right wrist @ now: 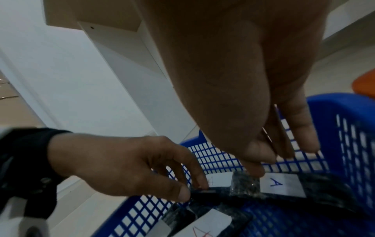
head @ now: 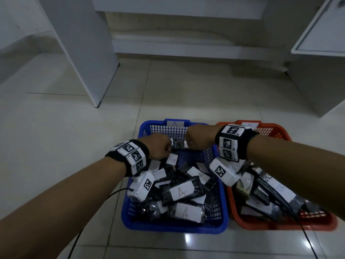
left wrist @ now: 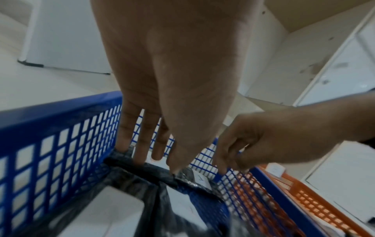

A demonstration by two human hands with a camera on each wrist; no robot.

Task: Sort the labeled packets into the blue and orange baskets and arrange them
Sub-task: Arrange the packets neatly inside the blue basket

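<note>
Pale tiled floor (head: pixel 74 128), white cabinet panels behind.

Head view: blue basket (head: pixel 130 219) left, orange basket (head: pixel 242 221) touching its right side. Both heaped with black packets bearing white labels; packet marked A (head: pixel 182 192) mid-heap in blue. Left hand (head: pixel 156 145) and right hand (head: pixel 200 136) side by side over far end of blue basket, knuckles up, fingers hidden.

Left wrist view: left hand (left wrist: pixel 172 72) fingers straight, pointing down, tips touching upper edge of black packet (left wrist: pixel 142 170) standing against far wall of blue basket (left wrist: pixel 50 128). Nothing gripped. Right hand (left wrist: pixel 263 141) just beside, fingers loosely curled at mesh wall; orange basket (left wrist: pixel 304 197) beyond.

Right wrist view: right hand (right wrist: pixel 243 80) fingertips down at far-end packet with blue-inked A label (right wrist: pixel 282 184); fingers near-straight, contact point blurred, no clear hold. Left hand (right wrist: pixel 121 165) just left, thumb and forefinger resting on neighbouring packet edge (right wrist: pixel 205 191). Blue basket (right wrist: pixel 345 112) wall behind.
</note>
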